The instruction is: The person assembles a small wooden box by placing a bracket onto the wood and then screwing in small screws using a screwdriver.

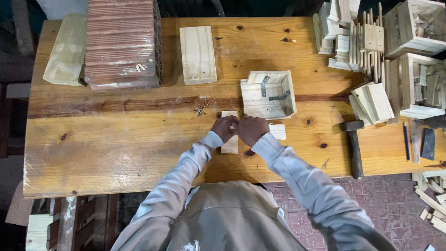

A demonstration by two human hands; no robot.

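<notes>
I see left hand (pixel 226 128) pinching top of small wood strip (pixel 230 139) lying flat on workbench (pixel 116 144). Right hand (pixel 251 129) touching it, fingers curled closed on same strip. Nail pile (pixel 200 110) at 10 o'clock of hands; open wooden box (pixel 269 95) at 1 o'clock; hammer (pixel 355 146) at 3 o'clock.

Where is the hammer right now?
In the head view the hammer lies untouched on the right side of the workbench, beyond the right hand, just below a stack of small wooden boards.
</notes>
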